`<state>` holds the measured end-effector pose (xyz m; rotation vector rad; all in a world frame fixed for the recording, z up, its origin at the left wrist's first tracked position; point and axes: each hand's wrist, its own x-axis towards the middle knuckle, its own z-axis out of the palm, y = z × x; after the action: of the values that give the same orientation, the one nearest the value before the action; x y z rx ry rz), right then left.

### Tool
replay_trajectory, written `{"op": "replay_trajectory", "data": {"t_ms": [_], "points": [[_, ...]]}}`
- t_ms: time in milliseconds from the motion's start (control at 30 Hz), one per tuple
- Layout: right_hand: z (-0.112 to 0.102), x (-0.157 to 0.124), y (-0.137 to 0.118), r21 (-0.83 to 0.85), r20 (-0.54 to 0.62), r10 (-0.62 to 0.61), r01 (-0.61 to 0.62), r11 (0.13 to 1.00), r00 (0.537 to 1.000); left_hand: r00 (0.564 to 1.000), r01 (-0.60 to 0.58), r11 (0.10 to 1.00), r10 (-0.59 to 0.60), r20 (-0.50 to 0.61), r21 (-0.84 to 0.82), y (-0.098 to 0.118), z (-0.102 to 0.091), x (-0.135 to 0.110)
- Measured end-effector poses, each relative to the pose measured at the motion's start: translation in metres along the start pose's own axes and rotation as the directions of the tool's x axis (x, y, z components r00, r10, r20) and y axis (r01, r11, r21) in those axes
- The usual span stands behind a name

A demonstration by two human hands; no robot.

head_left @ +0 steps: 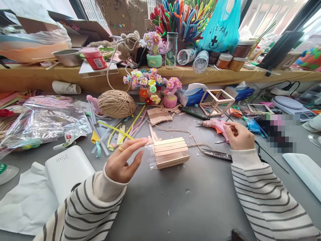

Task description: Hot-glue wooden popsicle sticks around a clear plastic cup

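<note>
Just left of a small craft-stick structure [173, 149], my left hand [125, 160] is open, its thumb apart from the fingers and its fingertips close to the structure's clear plastic edge [151, 157]. Pale flat sticks lie side by side across that structure, with see-through plastic showing between the lower ones. On the right, my right hand [240, 135] is closed around the handle end of a pink glue gun [220, 128] with an orange trigger. The glue gun's nozzle points left, low over the table. Below it lie dark-bladed scissors [217, 154], partly hidden toward my sleeve.
Behind the structure are a bundle of craft sticks [160, 117], a twine ball [116, 103] and a stick cube frame [217, 102]. A white power bank [69, 172] lies left. Fuzzy-stem flowers [172, 87] and tissue packs [193, 95] stand before the cluttered ledge [95, 79].
</note>
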<state>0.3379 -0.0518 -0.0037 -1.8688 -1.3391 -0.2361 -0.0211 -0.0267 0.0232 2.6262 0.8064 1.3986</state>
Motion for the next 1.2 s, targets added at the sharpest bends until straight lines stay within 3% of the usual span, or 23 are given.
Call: {"op": "replay_trajectory", "data": {"t_ms": [67, 167, 333, 467, 667, 1000, 1200], "points": [[0.001, 0.007, 0.024, -0.154, -0.016, -0.034, 0.031, 0.988, 0.999, 1.000, -0.015, 1.000, 0.015, -0.019, 0.016, 0.001, -0.002, 0.002], [0.007, 0.010, 0.042, -0.253, 0.022, 0.010, -0.004, 0.967, 1.000, 0.995, -0.087, 0.995, 0.085, 0.057, 0.040, 0.008, -0.004, 0.008], [0.016, 0.007, 0.029, -0.323, 0.200, 0.093, -0.024, 0.946, 0.975, 0.952, -0.243, 0.968, 0.227, 0.206, 0.056, 0.016, -0.001, 0.018], [0.020, 0.007, 0.018, -0.412, 0.252, 0.143, -0.027, 0.911, 0.957, 0.944, -0.254, 0.963, 0.226, 0.242, 0.093, 0.011, 0.007, 0.019], [0.029, 0.012, 0.031, -0.422, 0.355, 0.177, -0.012, 0.907, 0.918, 0.940, -0.291, 0.947, 0.256, 0.226, 0.138, 0.009, 0.013, 0.020], [0.030, 0.012, 0.027, -0.393, 0.291, 0.211, -0.085, 0.916, 0.933, 0.907, -0.415, 0.860, 0.366, 0.209, 0.297, 0.017, 0.014, 0.020], [0.025, 0.011, 0.024, -0.255, 0.200, 0.094, -0.041, 0.966, 0.975, 0.892, -0.449, 0.837, 0.403, 0.203, 0.313, 0.017, 0.013, 0.017]]}}
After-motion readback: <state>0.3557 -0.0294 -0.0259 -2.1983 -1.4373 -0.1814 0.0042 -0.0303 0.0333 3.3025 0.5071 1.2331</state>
